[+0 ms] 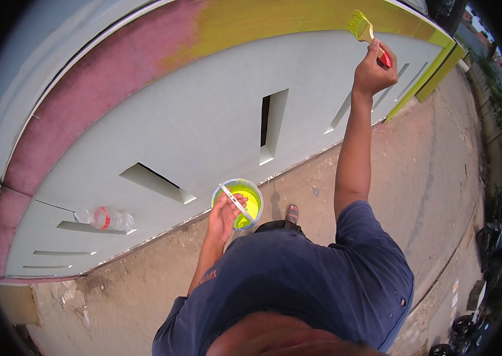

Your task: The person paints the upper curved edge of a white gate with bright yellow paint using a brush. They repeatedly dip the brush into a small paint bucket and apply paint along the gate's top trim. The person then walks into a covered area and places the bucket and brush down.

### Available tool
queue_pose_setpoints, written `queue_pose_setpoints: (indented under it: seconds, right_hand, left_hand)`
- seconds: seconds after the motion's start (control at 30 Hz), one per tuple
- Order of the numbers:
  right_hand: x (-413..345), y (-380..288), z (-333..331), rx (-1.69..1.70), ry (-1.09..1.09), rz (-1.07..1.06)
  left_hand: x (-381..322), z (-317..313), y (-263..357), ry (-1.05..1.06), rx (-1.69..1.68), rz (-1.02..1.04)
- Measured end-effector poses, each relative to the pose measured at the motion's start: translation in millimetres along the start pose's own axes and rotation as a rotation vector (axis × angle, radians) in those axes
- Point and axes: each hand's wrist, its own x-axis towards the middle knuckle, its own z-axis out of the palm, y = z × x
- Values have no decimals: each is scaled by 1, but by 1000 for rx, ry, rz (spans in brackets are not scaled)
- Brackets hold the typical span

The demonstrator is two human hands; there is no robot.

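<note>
My right hand (376,71) is raised at the upper right and grips the red and wooden handle of a flat paintbrush (359,27). The brush's bristles are coated yellow-green and lie over the painted band (268,20) along the wall's top. That band is yellow-green on the right and pink on the left. Low in the middle, my left hand (225,218) holds a plastic bucket (257,189) by its white handle (236,203), fingers curled under the strip. Yellow-green paint (253,202) lies inside the bucket. Whether the bristles touch the band cannot be told.
The pale wall (215,115) has several slanted slots. A clear plastic bottle (115,220) with a red label hangs by a cord at the left. My sandalled foot (293,213) stands on the concrete ground (411,178) near the wall's base. Motorcycles (464,327) stand at the far right.
</note>
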Motion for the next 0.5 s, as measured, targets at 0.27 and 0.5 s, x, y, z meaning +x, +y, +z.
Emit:
queue_pose_setpoints:
  seconds: [0.27,0.5]
  right_hand:
    - [-24,-60,47,166,-137,-249]
    - [-94,-177,39,740,-490,-122]
  left_hand:
    - [3,0,0,12,0,19]
    - [9,4,-1,12,10,20]
